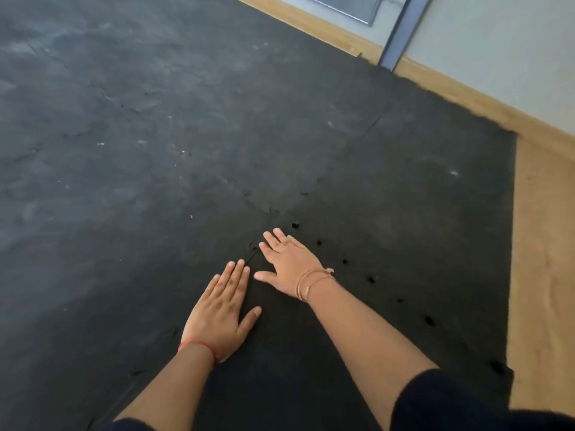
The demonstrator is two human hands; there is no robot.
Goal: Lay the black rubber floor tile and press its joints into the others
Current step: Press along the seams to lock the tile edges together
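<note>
A: Where's the open room?
B: Bare wooden floor (541,275) right of the black rubber tile (389,275).
A: Hands?
B: Left hand (217,312), right hand (289,262) flat, released, pressing beside its jagged joint (252,253); no writing

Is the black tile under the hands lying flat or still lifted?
Mostly flat: both palms, left hand and right hand, rest spread on the tile. Small dark gaps show along its right joint.
</note>
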